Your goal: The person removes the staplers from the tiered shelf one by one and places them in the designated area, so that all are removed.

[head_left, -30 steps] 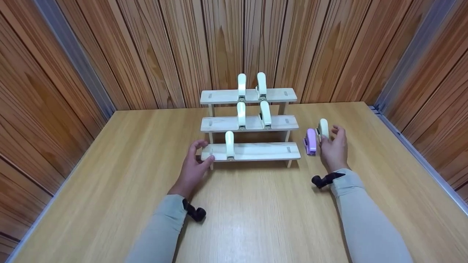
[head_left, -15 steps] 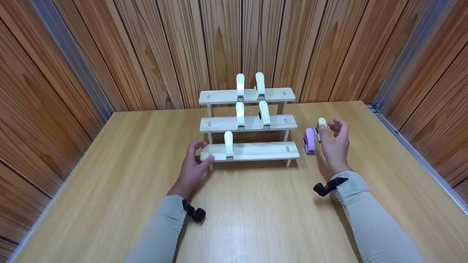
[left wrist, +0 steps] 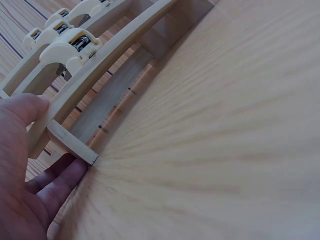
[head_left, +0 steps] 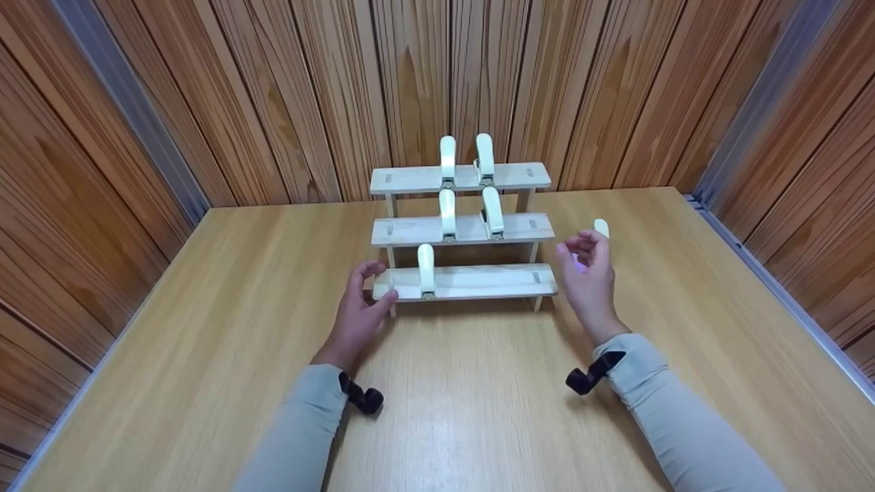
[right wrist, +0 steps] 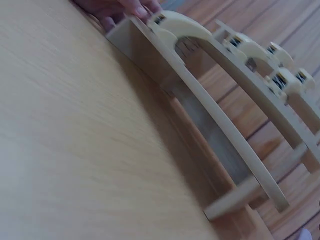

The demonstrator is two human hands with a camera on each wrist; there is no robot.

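Observation:
At the left end of the tiered wooden rack (head_left: 492, 281), my left hand (head_left: 355, 307) holds the lowest shelf. Its thumb lies on the shelf's front edge and its fingers reach behind the leg (left wrist: 72, 142). My right hand (head_left: 589, 290) is over a purple stapler (head_left: 580, 263), mostly hidden, with thumb and fingers apart around it. Only the top of a cream stapler (head_left: 601, 227) shows beyond that hand. One cream stapler (head_left: 426, 270) stands on the lowest shelf, left of its middle. Two more sit on the middle shelf (head_left: 403, 231) and two on the top shelf (head_left: 410, 179).
The rack stands on a wooden table (head_left: 465, 383), near its back edge. Wood-panelled walls (head_left: 410, 82) rise behind and at both sides. A black wrist camera (head_left: 581, 381) sticks out from the right sleeve, and another camera (head_left: 369, 401) from the left.
My right hand has let go of the cream stapler on the table and moved left over the purple one. My left hand stays on the rack.

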